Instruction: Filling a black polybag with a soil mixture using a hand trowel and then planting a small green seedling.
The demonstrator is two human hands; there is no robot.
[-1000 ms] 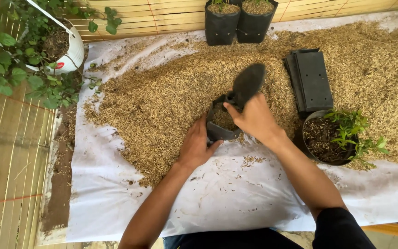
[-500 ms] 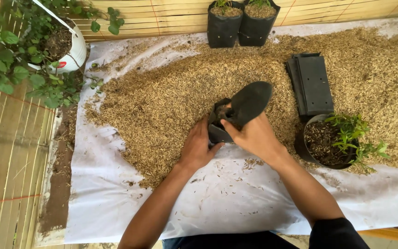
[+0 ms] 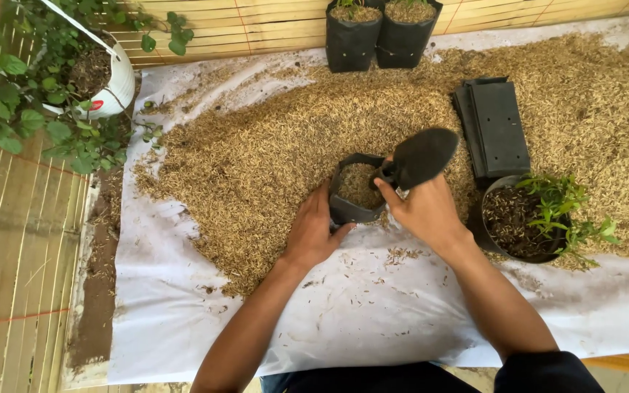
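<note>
A small black grow bag stands open on the white sheet, partly filled with tan husk mix. My left hand grips the bag's near left side. My right hand holds a black trowel by its handle, the blade raised flat just right of the bag's mouth. A wide heap of husk mix covers the sheet behind the bag.
A stack of flat black bags lies to the right. A black pot with soil and a green seedling sits near my right wrist. Two filled black bags stand at the back. A white pot with a leafy plant is at far left.
The trowel blade has swung from over the bag out to its right and lies flatter. The husk mix inside the bag now shows. My left hand stays on the bag.
</note>
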